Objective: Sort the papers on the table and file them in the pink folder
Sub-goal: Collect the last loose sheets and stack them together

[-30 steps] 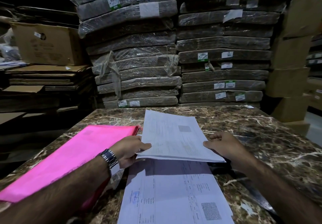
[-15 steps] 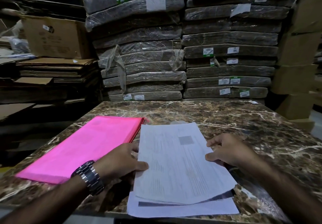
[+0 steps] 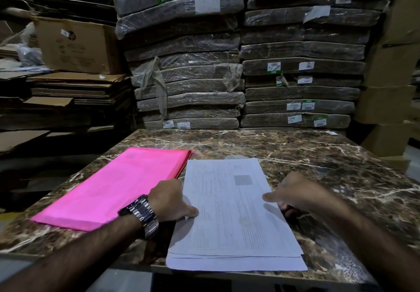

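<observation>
marble table [image 3: 318, 162], papers [image 3: 234, 212] lying lengthwise away, left hand [image 3: 170, 200], right hand [image 3: 295, 194] pinching edges

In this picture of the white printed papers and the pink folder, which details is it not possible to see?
Print on the white printed papers: head view, too small and blurred.
Sheet count: head view, the top sheet covers the rest.
Inside of the flat pink folder: head view, its closed cover hides it.
How the fingers of the left hand and right hand lie: head view, the hands' own backs hide them.
</observation>
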Motion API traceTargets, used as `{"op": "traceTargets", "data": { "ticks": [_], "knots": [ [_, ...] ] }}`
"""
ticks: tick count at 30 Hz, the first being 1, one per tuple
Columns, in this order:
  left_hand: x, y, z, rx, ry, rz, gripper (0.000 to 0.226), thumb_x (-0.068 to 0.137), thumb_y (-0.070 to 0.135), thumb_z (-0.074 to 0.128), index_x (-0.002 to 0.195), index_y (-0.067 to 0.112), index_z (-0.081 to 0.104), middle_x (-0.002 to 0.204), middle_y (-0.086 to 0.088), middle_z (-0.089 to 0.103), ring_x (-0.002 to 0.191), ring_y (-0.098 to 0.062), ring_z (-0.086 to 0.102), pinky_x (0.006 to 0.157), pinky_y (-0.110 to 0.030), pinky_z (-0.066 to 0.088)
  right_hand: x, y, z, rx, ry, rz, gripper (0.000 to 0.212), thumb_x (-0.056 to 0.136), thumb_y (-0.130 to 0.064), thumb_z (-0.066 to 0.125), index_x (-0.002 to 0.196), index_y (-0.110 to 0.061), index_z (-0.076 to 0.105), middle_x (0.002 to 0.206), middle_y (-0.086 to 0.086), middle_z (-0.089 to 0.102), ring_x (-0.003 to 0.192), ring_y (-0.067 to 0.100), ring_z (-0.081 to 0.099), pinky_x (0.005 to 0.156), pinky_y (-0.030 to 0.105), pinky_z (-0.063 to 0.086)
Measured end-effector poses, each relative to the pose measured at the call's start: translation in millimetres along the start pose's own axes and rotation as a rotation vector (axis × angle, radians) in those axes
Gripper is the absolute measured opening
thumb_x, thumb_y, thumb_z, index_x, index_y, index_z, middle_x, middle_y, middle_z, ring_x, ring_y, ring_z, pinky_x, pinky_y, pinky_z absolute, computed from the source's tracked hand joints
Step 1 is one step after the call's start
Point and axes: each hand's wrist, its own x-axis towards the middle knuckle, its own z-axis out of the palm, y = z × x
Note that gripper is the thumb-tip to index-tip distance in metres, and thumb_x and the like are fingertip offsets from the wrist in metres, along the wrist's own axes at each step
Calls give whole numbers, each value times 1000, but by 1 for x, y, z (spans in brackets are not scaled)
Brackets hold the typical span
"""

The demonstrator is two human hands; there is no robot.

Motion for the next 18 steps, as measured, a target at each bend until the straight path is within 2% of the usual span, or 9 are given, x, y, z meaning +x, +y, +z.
{"op": "traceTargets", "data": {
  "ticks": [3,4,6,7,9,11,13,15,18],
  "knots": [
    [0,4,-2,32,-14,12,51,74,41,77,53,18,36,51,5,37,47,-12,34,42,-22,24,1,-3,-7,132,-53,65,39,77,-19,77,102,5,59,67,11,59,46,18,56,44,20,42],
    [1,5,-2,37,-19,15,51,74,41,77,53,19,36,51,5,37,47,-12,34,42,-22,23,0,-5,-7,141,-69,77,37,78,-18,76,103,3,58,67,9,58,41,16,55,39,16,40],
    [1,6,-2,44,-26,23,50,75,41,76,54,20,37,52,6,39,47,-10,34,42,-22,24,-2,-12,-6,141,-92,83,28,80,-20,76,91,0,59,71,5,59,48,13,57,35,13,37],
    [0,7,-2,45,-28,30,49,76,41,76,54,21,37,53,7,39,47,-9,34,42,-22,24,-3,-15,-5,152,-106,87,24,80,-20,77,84,-3,62,72,3,60,54,14,59,37,15,39],
    [-1,8,-4,45,-33,47,48,77,40,75,55,23,35,53,8,38,47,-7,33,43,-21,25,-2,-20,0,187,-134,100,23,78,-23,78,86,-5,66,78,6,66,62,19,64,45,19,46],
    [-2,8,-4,45,-33,64,49,78,39,74,56,24,34,54,9,37,48,-7,33,44,-20,25,-4,-22,4,208,-151,101,30,78,-27,78,93,-4,66,93,11,70,78,27,69,64,30,54],
    [-3,8,-3,38,-25,76,48,79,38,73,55,24,34,54,11,36,49,-7,33,45,-19,25,-6,-25,7,278,-147,82,33,78,-28,78,96,-3,68,97,14,71,89,30,69,79,39,54],
    [-3,7,-2,26,-29,84,47,79,38,73,56,23,35,54,11,38,48,-5,34,45,-18,26,-7,-26,8,359,-143,52,28,79,-27,78,93,-4,70,93,13,73,87,29,70,78,39,55],
    [-1,4,0,15,-28,78,46,78,39,74,56,22,38,54,10,42,49,-5,37,44,-19,28,-7,-24,8,531,-187,45,20,82,-18,75,92,-2,70,88,13,75,70,26,71,61,32,57]
  ]
}}
